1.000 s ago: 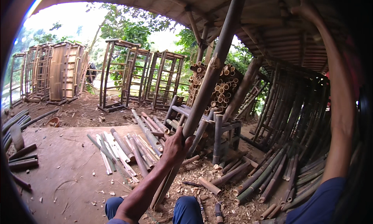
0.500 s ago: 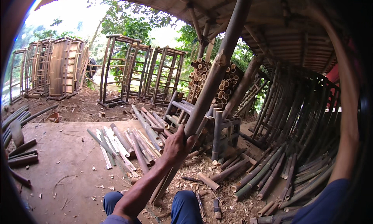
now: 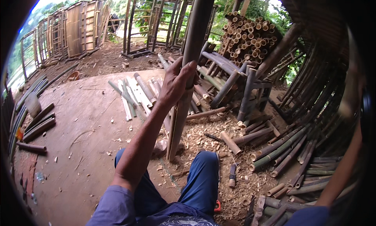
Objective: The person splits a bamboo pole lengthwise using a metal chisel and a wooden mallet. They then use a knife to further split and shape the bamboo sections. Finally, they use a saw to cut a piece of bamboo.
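My left hand [image 3: 178, 83] grips a long, thick bamboo pole [image 3: 187, 69] about midway along its visible length. The pole stands nearly upright in front of me. Its lower end [image 3: 172, 153] rests on the shavings-covered ground between my knees, and its top runs out of the picture. My right arm [image 3: 346, 147] rises along the right edge, blurred. That hand is out of view above. I sit with blue trousers [image 3: 201, 179] on.
Split bamboo slats [image 3: 131, 94] lie on the concrete slab ahead. A bamboo bench frame [image 3: 239, 83] stands behind the pole, with stacked culms [image 3: 250, 38] beyond it. Poles [image 3: 313, 104] lean at the right. Cut pieces [image 3: 274, 147] and a dark-handled tool [image 3: 232, 175] lie nearby.
The pole has swung from leaning right to nearly upright. The view has dropped and come closer to the ground. My left hand keeps its grip.
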{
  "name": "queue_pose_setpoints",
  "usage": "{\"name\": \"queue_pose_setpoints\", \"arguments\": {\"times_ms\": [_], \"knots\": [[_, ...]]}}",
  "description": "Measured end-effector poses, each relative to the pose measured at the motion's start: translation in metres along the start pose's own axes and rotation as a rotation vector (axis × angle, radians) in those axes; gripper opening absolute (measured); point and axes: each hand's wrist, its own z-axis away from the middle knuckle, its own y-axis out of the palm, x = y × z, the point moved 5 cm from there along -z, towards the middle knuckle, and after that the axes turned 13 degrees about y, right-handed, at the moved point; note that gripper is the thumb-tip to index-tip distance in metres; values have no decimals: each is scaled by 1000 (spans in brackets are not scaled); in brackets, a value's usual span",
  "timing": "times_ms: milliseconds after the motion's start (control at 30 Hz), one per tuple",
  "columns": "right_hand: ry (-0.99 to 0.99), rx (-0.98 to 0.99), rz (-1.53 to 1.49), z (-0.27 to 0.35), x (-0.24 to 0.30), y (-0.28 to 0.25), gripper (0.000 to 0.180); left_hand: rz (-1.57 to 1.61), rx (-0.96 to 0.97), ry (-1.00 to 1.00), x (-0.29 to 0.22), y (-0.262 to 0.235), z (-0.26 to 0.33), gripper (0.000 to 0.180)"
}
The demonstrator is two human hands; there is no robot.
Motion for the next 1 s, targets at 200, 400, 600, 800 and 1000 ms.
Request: {"name": "queue_pose_setpoints", "arguments": {"times_ms": [200,400,600,800,1000], "knots": [[615,339,135,341,-287,159,107,-216,3,-23,-27,-30,5,57],[964,430,423,647,-429,212,102,-289,-141,-8,-18,-61,79,78],[1375,571,672,740,-398,167,113,-388,-150,-71,-2,-56,78,50],[1204,457,733,784,-506,105,115,-166,-51,-32,40,-6,45,46],[837,536,51,561,-390,248,76,-299,109,-62,58,42,61,47]]}}
